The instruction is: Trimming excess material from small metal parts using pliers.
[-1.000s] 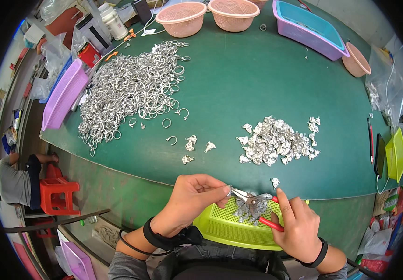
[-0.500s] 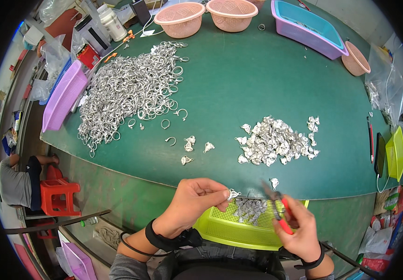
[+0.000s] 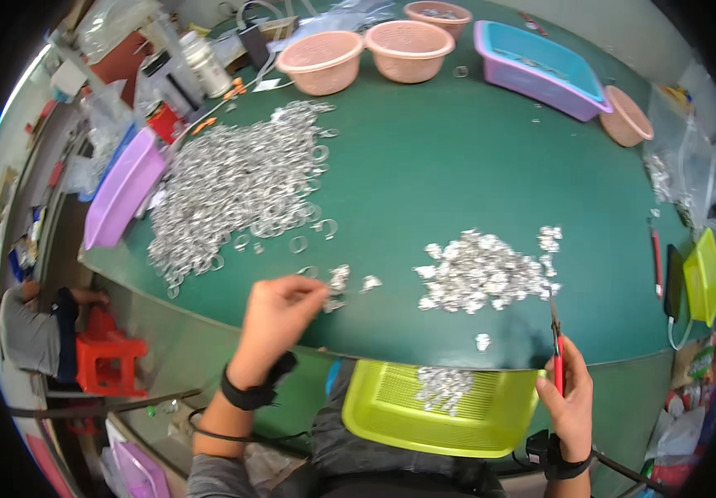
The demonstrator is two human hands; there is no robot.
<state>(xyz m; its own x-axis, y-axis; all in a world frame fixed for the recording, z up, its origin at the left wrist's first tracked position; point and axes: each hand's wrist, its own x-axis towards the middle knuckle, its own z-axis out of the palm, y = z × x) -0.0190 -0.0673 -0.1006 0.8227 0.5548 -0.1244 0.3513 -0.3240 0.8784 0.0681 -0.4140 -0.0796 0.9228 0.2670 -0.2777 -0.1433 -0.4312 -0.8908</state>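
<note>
One lime perforated basket (image 3: 491, 411) below the edge of the green table (image 3: 391, 174) holds small silvery metal bits (image 3: 445, 390). Of four pink bowls (image 3: 409, 68), the rearmost contains silvery pieces. The right hand (image 3: 571, 402) grips red-handled pliers (image 3: 558, 361) beside heaped charms (image 3: 478, 275); the left hand (image 3: 279, 311) bunches its fingers near loose charms (image 3: 370, 285), contents unclear.

A single view looks out from the person's head, through the left one of two fisheye cameras worn side by side. It faces down and forward over the worktop (image 3: 399, 174), from above its near edge, with the forearms (image 3: 221, 427) rising from below and the peach bowls (image 3: 409, 62) near the top. It stands far enough back that the silver pieces (image 3: 482, 274) show small; straight edges bow toward the dark, rounded rim.
</note>
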